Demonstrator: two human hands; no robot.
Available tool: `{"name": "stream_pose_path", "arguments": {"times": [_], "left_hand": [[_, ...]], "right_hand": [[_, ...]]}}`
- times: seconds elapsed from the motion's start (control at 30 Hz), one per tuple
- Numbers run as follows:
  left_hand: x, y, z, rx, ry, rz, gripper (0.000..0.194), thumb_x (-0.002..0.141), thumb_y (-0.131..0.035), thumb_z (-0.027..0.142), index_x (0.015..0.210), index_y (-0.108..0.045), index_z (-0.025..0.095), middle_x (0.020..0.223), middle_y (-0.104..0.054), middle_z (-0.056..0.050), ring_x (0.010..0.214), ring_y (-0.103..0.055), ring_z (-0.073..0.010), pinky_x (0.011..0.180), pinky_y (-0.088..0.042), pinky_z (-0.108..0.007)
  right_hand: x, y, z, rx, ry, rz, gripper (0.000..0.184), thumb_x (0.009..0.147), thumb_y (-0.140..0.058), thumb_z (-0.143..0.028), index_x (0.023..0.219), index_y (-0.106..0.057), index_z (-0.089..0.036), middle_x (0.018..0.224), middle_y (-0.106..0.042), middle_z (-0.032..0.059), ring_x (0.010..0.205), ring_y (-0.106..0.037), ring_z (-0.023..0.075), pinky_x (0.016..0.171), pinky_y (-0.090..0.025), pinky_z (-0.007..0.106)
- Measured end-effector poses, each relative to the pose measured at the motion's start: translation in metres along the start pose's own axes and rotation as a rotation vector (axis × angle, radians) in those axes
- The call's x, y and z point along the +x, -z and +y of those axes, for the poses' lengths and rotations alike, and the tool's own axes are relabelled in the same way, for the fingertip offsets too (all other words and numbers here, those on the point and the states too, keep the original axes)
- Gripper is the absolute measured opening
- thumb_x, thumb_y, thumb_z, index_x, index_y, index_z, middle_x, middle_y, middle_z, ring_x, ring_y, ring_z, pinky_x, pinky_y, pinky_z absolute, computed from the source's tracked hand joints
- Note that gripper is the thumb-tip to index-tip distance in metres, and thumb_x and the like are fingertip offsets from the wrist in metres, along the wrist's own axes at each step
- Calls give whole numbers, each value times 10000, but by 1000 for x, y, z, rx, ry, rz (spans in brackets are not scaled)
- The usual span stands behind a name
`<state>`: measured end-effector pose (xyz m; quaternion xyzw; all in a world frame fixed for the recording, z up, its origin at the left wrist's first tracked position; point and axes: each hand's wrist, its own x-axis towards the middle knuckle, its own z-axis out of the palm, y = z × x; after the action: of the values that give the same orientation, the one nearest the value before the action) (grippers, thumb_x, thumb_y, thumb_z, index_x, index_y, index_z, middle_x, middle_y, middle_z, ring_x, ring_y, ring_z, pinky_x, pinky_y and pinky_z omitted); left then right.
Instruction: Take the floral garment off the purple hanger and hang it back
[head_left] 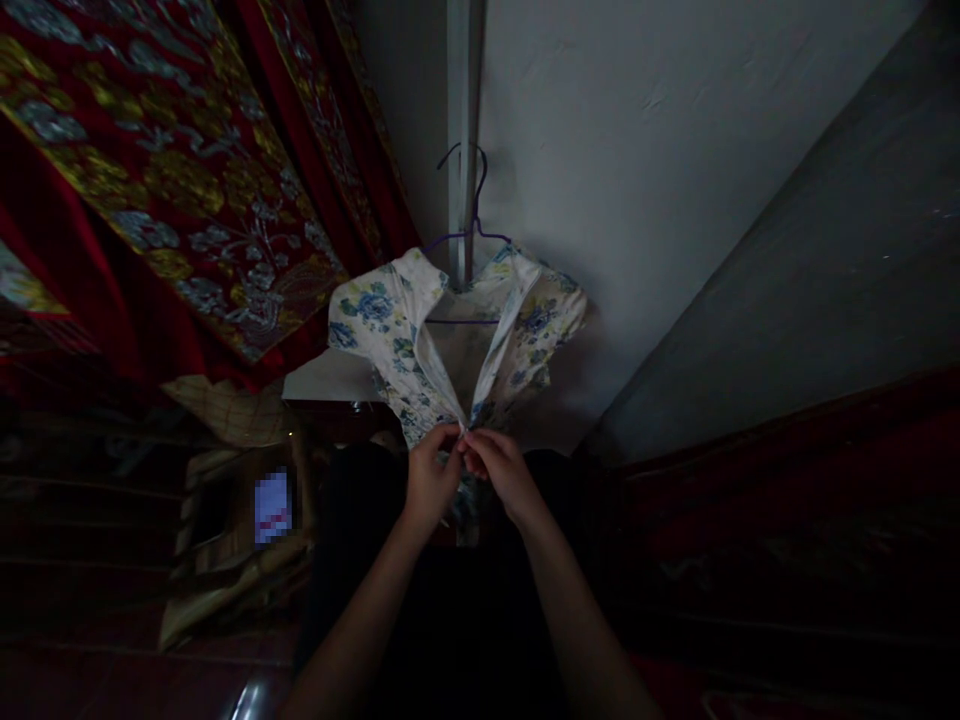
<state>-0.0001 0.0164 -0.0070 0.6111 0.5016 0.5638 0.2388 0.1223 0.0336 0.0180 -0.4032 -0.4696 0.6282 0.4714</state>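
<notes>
bare forearms (371, 610), floral cloth shirt (517, 350), wiry hanger (479, 192)

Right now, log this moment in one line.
left hand: pinching floral garment; right hand: pinching beside it; garment: on purple hanger, open above hands

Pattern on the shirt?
The shirt: blue, green and yellow floral print on white, best in the head view.

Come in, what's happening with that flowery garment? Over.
Left hand, right hand pinching at front opening. Flowery garment on purple hanger, neckline open. Dim light; pinched spot unclear.
</notes>
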Motion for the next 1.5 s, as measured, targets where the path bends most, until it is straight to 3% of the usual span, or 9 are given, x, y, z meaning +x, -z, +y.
{"name": "stream_pose_path", "arguments": {"times": [0.2, 0.43, 0.6, 0.73, 0.93, 1.1, 1.37, 1.5], "left_hand": [[-3, 4, 4, 13, 12, 44, 256, 767, -500, 79, 925, -675, 179, 856, -723, -29, 826, -688, -182, 794, -519, -278], [-1, 8, 15, 85, 23, 84, 138, 840, -520, 134, 861, -646, 187, 785, -684, -10, 761, -660, -166, 722, -496, -252], [1, 5, 15, 117, 36, 95, 138, 891, -520, 152, 850, -647, 186, 774, -674, -12, 725, -640, -159, 705, -489, -253], [-3, 4, 7, 156, 67, 68, 140, 922, -528, 177, 871, -658, 186, 796, -676, -17, 730, -637, -161, 692, -484, -254], [-13, 0, 8, 149, 134, 47, 179, 960, -535, 247, 860, -671, 188, 792, -687, -34, 750, -660, -182, 696, -496, -271], [-13, -1, 13, 77, 126, -59, 190, 968, -532, 270, 851, -656, 187, 789, -671, -33, 757, -642, -183, 718, -487, -278], [-1, 12, 14, -6, 17, -250, 188, 957, -516, 238, 807, -617, 189, 746, -628, -15, 713, -614, -166, 684, -456, -253], [-9, 8, 10, -6, 25, -257, 172, 944, -522, 225, 802, -614, 191, 744, -635, -10, 703, -624, -164, 668, -459, -244]], "right_hand": [[3, -5, -4, -42, -18, -69, 327, 739, -624, -478, 626, -648, -172, 485, -505, -24, 450, -434, 94, 462, -302, 230], [15, -10, -15, -48, -66, -136, 356, 731, -603, -502, 627, -650, -164, 447, -500, -19, 410, -405, 83, 437, -262, 228], [27, -12, -22, 10, -86, -114, 355, 712, -595, -498, 611, -644, -161, 408, -461, -32, 372, -356, 74, 409, -225, 227], [43, -11, -45, 57, -87, -30, 354, 676, -606, -500, 585, -638, -159, 398, -459, -33, 353, -341, 64, 389, -214, 217], [74, -7, -109, 81, 56, 60, 296, 636, -640, -445, 534, -615, -169, 392, -493, -19, 339, -357, 61, 350, -191, 200], [91, -14, -155, 127, 221, 164, 246, 636, -637, -391, 529, -579, -177, 450, -555, -14, 338, -360, 45, 327, -181, 182], [84, -20, -185, -32, 409, 349, 309, 850, -560, -324, 574, -571, -186, 414, -495, -41, 356, -403, 47, 371, -268, 163], [77, -19, -186, -84, 484, 379, 345, 894, -540, -368, 600, -571, -192, 433, -501, -48, 381, -440, 54, 401, -317, 171]]}}
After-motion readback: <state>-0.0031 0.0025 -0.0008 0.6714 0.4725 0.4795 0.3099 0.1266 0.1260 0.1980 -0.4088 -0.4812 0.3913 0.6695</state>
